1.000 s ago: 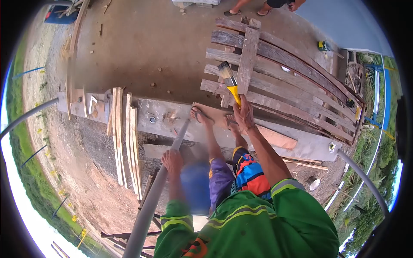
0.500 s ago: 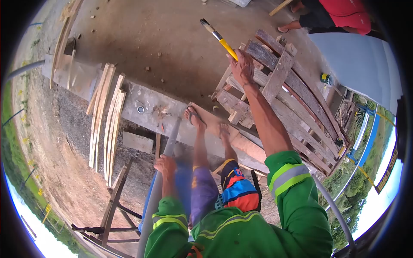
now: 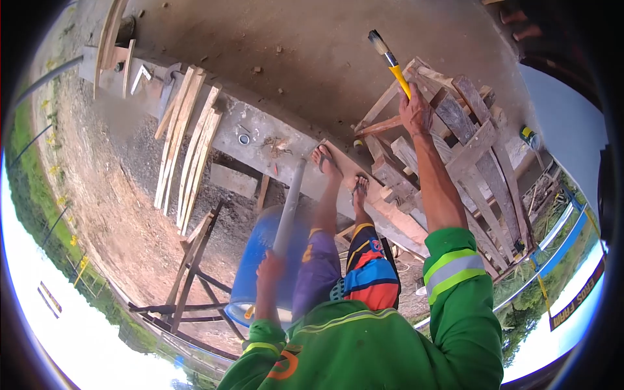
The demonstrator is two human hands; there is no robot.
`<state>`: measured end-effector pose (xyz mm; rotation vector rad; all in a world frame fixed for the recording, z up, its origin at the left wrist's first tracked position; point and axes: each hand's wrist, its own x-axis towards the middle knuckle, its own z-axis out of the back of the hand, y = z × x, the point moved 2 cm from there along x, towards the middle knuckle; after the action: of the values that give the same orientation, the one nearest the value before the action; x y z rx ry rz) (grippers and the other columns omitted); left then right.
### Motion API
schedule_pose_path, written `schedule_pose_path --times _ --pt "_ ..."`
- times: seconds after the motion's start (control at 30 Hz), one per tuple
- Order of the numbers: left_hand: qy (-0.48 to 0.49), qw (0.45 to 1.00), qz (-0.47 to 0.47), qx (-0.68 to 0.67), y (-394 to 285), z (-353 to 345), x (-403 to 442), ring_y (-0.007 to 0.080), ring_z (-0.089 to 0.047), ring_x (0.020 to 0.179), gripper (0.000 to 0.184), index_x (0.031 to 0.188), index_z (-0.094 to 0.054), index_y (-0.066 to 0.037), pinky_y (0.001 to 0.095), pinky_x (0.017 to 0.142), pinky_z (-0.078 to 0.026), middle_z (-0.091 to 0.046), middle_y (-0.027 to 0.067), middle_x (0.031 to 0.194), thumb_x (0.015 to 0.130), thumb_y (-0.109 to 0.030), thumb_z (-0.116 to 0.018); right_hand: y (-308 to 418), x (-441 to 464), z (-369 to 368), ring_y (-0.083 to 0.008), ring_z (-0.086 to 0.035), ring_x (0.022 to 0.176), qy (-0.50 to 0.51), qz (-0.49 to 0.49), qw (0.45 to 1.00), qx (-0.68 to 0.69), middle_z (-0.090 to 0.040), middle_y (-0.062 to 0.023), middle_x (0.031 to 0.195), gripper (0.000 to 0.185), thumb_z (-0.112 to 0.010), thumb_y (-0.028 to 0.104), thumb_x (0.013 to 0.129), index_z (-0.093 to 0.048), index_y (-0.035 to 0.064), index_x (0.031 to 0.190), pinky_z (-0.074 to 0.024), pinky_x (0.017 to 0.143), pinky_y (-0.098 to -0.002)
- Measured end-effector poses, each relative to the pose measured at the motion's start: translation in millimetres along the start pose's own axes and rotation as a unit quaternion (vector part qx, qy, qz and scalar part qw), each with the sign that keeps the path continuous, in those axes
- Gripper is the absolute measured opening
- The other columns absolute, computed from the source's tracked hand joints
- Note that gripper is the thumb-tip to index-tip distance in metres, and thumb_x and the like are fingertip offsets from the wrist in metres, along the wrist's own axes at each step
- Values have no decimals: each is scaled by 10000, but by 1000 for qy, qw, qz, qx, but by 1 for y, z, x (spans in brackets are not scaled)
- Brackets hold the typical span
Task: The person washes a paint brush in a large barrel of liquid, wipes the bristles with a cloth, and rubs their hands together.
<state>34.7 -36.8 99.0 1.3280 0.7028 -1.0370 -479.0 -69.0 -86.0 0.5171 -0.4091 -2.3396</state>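
My right hand (image 3: 416, 112) is raised in front of me, closed round the yellow handle of a paintbrush (image 3: 394, 65). The bristles are dark-tipped and point up and away from me. Lower down on the left, my left hand (image 3: 270, 266), slightly blurred, wraps a grey pole (image 3: 290, 201). The far end of this pole meets the concrete ledge (image 3: 227, 123); beyond my hand, I cannot make out its continuation. Beside it stands a blue barrel (image 3: 250, 257), partly covered by my arm and the pole.
My sandalled feet stand on a plank (image 3: 351, 179) along the ledge. Wooden frames (image 3: 478, 149) are piled at right, with a paint can (image 3: 530, 138) beyond. Long boards (image 3: 185, 143) lie across the ledge at left. Another person's feet (image 3: 523, 29) show at top right.
My view has turned, so the scene sits differently. The brush stays in my right hand and the pole in my left. More of the blue barrel shows; less of the other person is visible.
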Motion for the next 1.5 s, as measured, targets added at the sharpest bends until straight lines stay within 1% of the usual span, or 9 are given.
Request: schedule_pose_path --times 0.1,0.23,0.37,0.43,0.57,0.67,0.9,1.27,1.5 --pt "27 998 -50 -16 3 37 -59 387 -644 966 679 1229 -509 -7 483 834 -492 -653 240 1008 858 -576 -505 -1 10 3 -391 -629 805 48 -16 999 -6 -639 -184 882 293 -488 356 961 -519 74 1030 -485 655 -458" --pt "55 988 41 -138 24 12 -44 445 -580 1001 513 1147 -507 -5 506 860 -458 -627 255 1000 909 -458 -468 -1 11 1 -401 -630 800 55 -32 998 -13 -646 -189 878 271 -483 343 963 -519 81 1023 -491 653 -464" --pt "15 995 43 -94 34 -5 -34 436 -589 978 487 1090 -516 -4 498 854 -464 -626 248 1009 919 -455 -448 -4 11 -1 -410 -629 797 65 -18 998 -10 -645 -201 861 287 -480 355 961 -513 76 1017 -487 659 -485" --pt "-20 995 -17 -98 28 6 -37 406 -645 885 615 1079 -535 35 482 800 -495 -651 256 896 911 -545 -417 -2 20 -4 -414 -628 797 71 -29 997 -24 -646 -202 864 288 -477 357 962 -510 76 1015 -485 660 -489" --pt "32 997 23 -72 20 17 -43 407 -572 1034 447 1097 -522 -7 468 892 -451 -601 249 1097 958 -417 -411 5 16 1 -424 -622 815 91 -63 993 -30 -642 -214 887 298 -472 364 963 -505 70 1003 -480 670 -496" --pt "-65 992 -98 -56 99 -88 53 433 -620 986 585 1112 -523 56 500 876 -465 -646 261 917 952 -486 -373 4 20 -2 -426 -619 825 99 -76 991 -39 -639 -219 896 307 -473 369 963 -505 66 1002 -478 677 -495" --pt "-5 995 -65 -81 -18 120 32 410 -604 1003 578 1133 -518 46 489 891 -454 -632 240 949 956 -486 -379 1 22 -5 -428 -614 842 111 -86 989 -54 -637 -229 912 309 -485 351 960 -519 57 1050 -483 698 -488" --pt "-131 965 -194 -120 -114 275 108 372 -579 1029 569 1165 -511 30 472 915 -438 -611 206 998 961 -486 -388 -2 21 -4 -423 -615 882 134 -123 982 -52 -638 -246 959 362 -499 323 954 -532 12 1136 -493 722 -475" --pt "-207 922 -288 -156 -159 348 149 348 -563 1046 564 1186 -506 20 461 930 -428 -598 185 1029 965 -486 -394 11 21 5 -411 -608 867 86 -132 987 -25 -629 -216 907 249 -521 275 948 -515 31 1000 -485 694 -478"
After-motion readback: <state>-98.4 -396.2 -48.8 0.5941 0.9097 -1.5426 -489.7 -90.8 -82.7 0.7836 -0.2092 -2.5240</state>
